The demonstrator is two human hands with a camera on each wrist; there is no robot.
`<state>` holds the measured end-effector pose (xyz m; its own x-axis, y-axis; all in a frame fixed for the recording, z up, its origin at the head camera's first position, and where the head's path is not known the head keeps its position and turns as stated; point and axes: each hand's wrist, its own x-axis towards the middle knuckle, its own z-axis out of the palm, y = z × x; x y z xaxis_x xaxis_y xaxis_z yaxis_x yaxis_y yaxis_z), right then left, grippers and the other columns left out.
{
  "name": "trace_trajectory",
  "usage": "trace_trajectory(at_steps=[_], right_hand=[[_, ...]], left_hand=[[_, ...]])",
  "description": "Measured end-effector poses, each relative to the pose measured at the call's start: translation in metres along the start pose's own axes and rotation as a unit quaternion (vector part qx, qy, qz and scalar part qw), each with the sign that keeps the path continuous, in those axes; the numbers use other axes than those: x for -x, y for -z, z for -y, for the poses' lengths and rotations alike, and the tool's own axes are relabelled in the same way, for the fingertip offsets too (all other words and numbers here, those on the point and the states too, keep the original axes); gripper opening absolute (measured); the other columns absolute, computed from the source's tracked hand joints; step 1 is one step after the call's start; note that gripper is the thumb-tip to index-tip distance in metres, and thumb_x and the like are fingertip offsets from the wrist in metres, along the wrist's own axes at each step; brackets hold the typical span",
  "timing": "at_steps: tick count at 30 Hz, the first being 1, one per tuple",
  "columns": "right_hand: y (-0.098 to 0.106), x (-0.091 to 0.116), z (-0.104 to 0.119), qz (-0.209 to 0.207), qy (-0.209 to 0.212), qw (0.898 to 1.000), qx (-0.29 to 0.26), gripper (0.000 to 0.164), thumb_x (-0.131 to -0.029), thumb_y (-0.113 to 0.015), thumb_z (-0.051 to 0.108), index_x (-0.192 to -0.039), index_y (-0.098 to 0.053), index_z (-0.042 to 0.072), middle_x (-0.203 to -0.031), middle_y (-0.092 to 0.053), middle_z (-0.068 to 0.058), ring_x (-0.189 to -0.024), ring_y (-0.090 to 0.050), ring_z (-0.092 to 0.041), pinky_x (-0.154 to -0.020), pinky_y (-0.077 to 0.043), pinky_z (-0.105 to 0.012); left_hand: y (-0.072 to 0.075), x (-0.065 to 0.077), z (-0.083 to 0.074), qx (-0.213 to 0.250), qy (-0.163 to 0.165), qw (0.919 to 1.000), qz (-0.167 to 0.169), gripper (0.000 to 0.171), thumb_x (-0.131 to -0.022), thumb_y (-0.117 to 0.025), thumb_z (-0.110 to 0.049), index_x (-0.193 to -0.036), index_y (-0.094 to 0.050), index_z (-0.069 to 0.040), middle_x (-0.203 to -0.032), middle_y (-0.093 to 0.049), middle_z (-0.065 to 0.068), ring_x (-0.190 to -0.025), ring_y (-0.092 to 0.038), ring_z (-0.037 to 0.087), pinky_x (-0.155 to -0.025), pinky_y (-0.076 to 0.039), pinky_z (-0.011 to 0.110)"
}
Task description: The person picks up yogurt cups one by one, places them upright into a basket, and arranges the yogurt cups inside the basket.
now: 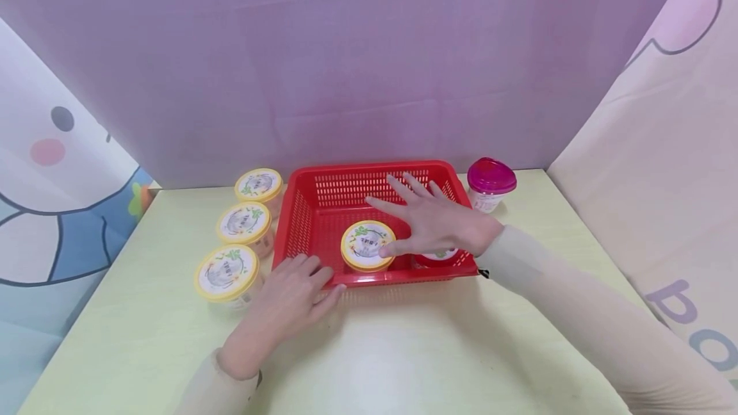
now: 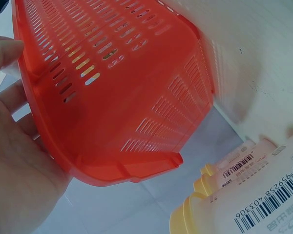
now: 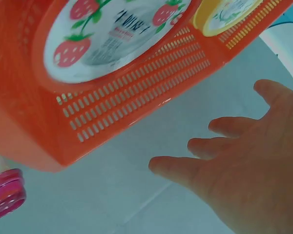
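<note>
- Left hand (image 1: 294,296) pinches the red rectangular plastic basket (image 1: 357,169) at the frame's lower centre; uneven pulling could tilt it.
- Right hand (image 1: 432,221), grip spread above, could topple the round yellow-lidded tub (image 1: 363,242) inside, sweeping low.

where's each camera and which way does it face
Head: on the head, facing forward and down at the red basket; left hand, right hand and sleeves show.
Left wrist: worn there, facing the basket's wall and yellow-lidded tubs; left hand shows.
Right wrist: worn there, facing the basket and strawberry lid; right hand shows.
Head and right wrist share the magenta-lidded cup.
</note>
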<state>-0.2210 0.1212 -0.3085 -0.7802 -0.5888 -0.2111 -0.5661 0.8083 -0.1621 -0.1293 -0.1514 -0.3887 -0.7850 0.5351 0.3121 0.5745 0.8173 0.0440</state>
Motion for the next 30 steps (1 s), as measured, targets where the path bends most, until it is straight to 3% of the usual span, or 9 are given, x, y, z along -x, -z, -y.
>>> trace_trajectory(at_steps=[6,15,30], right_hand=[[0.003,0.001,-0.017,-0.016,-0.027,0.999,0.007,0.098,-0.082,-0.063,0.074,-0.162,-0.018,0.039,-0.171,-0.003,-0.011,-0.155,0.003,-0.04,-0.115,-0.007,-0.073],[0.009,0.0,-0.047,-0.037,-0.054,0.998,-0.023,0.098,-0.085,-0.061,0.072,-0.163,-0.017,0.033,-0.17,-0.001,-0.016,-0.154,0.006,-0.043,-0.116,0.0,-0.069],[0.01,0.0,-0.084,-0.063,-0.104,0.992,-0.029,0.096,-0.09,-0.059,0.067,-0.164,-0.013,0.028,-0.169,0.0,-0.019,-0.153,0.007,-0.046,-0.117,0.002,-0.069]], left_hand=[[-0.001,0.0,0.0,0.0,-0.001,1.0,-0.001,0.028,-0.087,-0.077,-0.045,-0.096,-0.073,-0.019,-0.083,-0.061,-0.004,-0.079,-0.052,0.012,-0.074,-0.051,0.031],[-0.002,0.0,0.0,-0.001,0.003,1.0,0.002,0.029,-0.087,-0.077,-0.045,-0.096,-0.072,-0.018,-0.083,-0.06,-0.004,-0.079,-0.052,0.013,-0.076,-0.051,0.033],[-0.003,0.001,0.002,0.001,-0.003,1.0,-0.006,0.029,-0.087,-0.077,-0.045,-0.097,-0.073,-0.018,-0.084,-0.061,-0.004,-0.08,-0.053,0.013,-0.075,-0.051,0.032]])
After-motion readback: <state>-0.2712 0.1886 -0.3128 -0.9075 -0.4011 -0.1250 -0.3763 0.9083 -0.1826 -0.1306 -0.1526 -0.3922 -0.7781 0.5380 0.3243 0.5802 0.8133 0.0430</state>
